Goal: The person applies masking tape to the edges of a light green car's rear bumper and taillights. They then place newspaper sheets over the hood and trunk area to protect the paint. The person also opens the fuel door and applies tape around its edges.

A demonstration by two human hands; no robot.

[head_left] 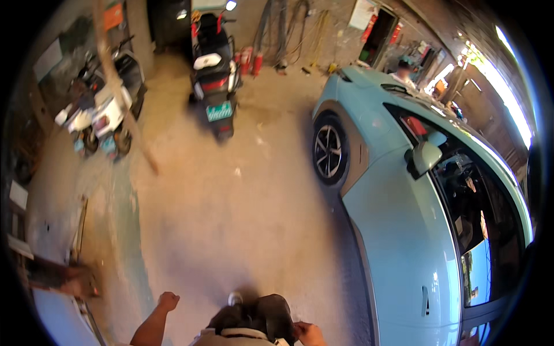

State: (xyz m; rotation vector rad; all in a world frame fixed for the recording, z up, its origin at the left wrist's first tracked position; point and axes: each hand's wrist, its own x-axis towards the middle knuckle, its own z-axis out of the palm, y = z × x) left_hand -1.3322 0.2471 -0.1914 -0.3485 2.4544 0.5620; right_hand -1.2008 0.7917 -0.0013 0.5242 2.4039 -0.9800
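Observation:
My left hand [168,301] hangs out over the concrete floor, its fingers curled into a fist with nothing seen in it. Low in the view, my right hand [310,334] is beside my dark trousers [276,316]. Its fingers are bent together and partly in shadow; whatever they hold, if anything, I cannot make out. To the right of that hand stands a light blue car [404,248], with its front wheel [329,148] and side mirror [425,158] ahead of me. Neither hand touches the car.
A dark scooter [214,81] is parked ahead, near red fire extinguishers [257,62] by the wall. White scooters [107,115] stand left behind a slanting wooden post [112,75]. Another person [403,72] is beyond the car. A brownish object [69,279] lies at left.

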